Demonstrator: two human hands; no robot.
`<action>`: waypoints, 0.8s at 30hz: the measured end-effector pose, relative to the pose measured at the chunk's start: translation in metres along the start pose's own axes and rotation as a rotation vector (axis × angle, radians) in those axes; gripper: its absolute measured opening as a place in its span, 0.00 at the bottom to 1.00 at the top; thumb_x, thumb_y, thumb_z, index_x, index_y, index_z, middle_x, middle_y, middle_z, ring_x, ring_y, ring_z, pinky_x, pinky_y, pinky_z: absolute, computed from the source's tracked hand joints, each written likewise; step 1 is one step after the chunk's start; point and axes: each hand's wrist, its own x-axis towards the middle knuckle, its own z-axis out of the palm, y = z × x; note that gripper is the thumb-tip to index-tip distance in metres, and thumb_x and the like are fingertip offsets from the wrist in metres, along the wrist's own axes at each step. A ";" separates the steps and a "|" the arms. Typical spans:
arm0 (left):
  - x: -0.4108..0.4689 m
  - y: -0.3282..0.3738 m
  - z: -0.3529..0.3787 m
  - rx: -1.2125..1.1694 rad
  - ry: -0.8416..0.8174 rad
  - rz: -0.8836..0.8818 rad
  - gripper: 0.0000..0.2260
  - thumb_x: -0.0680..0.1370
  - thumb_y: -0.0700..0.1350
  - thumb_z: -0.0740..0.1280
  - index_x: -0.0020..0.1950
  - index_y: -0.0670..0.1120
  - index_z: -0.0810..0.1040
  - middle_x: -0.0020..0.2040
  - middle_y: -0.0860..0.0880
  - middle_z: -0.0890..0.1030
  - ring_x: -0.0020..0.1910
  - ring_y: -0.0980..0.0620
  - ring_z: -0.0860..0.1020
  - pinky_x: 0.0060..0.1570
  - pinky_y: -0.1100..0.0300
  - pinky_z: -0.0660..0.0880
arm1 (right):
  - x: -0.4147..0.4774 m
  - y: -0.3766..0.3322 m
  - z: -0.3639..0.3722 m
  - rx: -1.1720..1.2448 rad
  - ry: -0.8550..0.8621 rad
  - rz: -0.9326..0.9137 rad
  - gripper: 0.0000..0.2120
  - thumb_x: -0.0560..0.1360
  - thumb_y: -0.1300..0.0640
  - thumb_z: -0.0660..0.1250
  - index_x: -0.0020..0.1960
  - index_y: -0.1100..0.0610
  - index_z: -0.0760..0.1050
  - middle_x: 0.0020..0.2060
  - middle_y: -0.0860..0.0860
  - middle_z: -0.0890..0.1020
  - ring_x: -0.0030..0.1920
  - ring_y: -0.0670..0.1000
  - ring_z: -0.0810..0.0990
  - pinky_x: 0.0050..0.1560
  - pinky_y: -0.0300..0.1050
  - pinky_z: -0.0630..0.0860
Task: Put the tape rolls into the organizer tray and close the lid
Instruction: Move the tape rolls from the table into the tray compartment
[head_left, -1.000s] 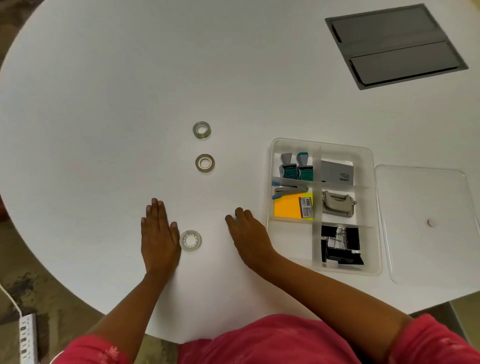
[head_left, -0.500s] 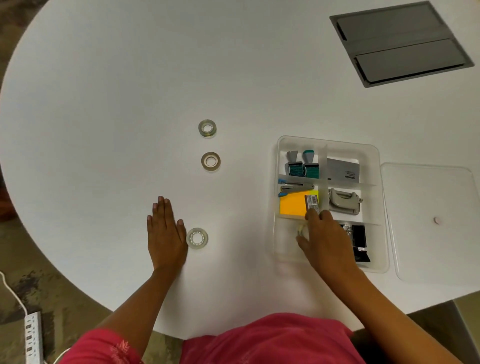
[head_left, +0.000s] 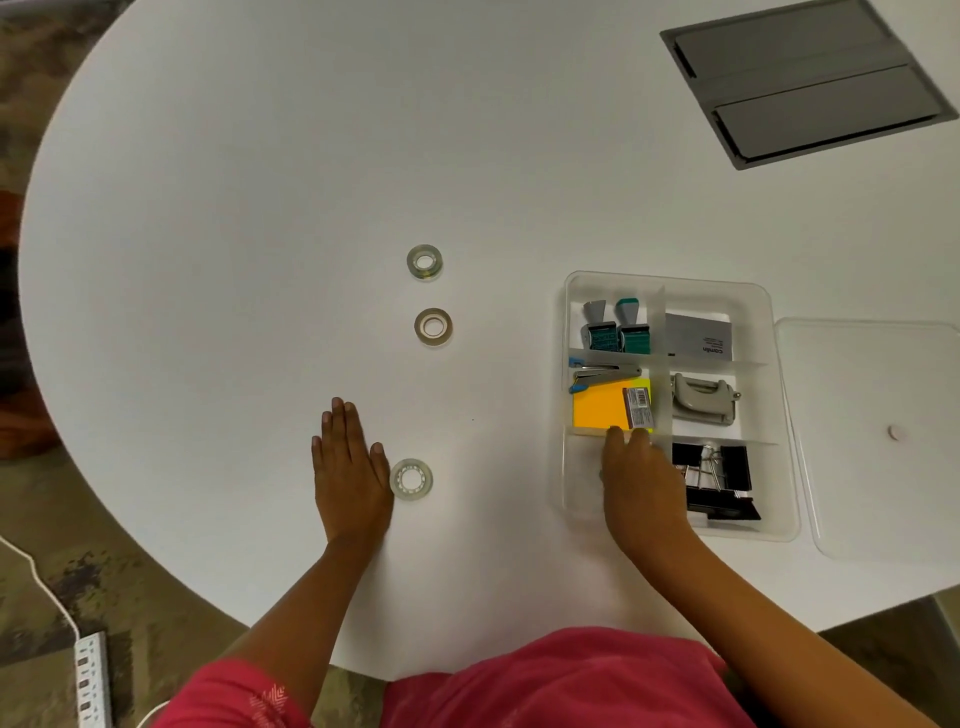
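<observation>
Hands came nearest. The left hand (head_left: 349, 478) lay flat and open on the white table (head_left: 234, 208), thumb just beside a clear tape roll (head_left: 411, 479). The right hand (head_left: 641, 486) was palm-down over the near-left compartment of the clear organizer tray (head_left: 782, 530); whether it gripped anything could not be told. Beyond it sat an orange note pad (head_left: 600, 410) and black binder clips (head_left: 727, 480). The lid (head_left: 883, 441) lay flat, right of the tray. Farther off, a tan tape roll (head_left: 433, 327), then a greenish tape roll (head_left: 424, 262).
</observation>
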 end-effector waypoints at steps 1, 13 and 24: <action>0.000 0.001 0.000 -0.003 0.000 -0.002 0.26 0.80 0.47 0.49 0.78 0.42 0.51 0.79 0.44 0.54 0.79 0.47 0.52 0.78 0.50 0.51 | -0.003 -0.007 -0.006 0.017 0.039 -0.031 0.17 0.78 0.60 0.64 0.65 0.60 0.65 0.58 0.57 0.76 0.54 0.53 0.79 0.47 0.42 0.79; -0.001 0.005 -0.003 0.001 -0.030 -0.049 0.25 0.82 0.44 0.50 0.78 0.42 0.50 0.80 0.45 0.52 0.79 0.48 0.50 0.78 0.48 0.50 | 0.015 -0.119 0.025 0.191 0.068 -0.985 0.23 0.71 0.68 0.69 0.65 0.64 0.69 0.65 0.63 0.72 0.63 0.61 0.71 0.58 0.56 0.75; -0.002 0.007 -0.003 0.012 -0.038 -0.065 0.25 0.82 0.44 0.49 0.79 0.44 0.47 0.80 0.47 0.49 0.79 0.49 0.47 0.78 0.50 0.47 | 0.022 -0.125 0.050 0.140 0.216 -1.139 0.27 0.64 0.71 0.73 0.62 0.63 0.72 0.48 0.58 0.81 0.43 0.57 0.78 0.39 0.49 0.79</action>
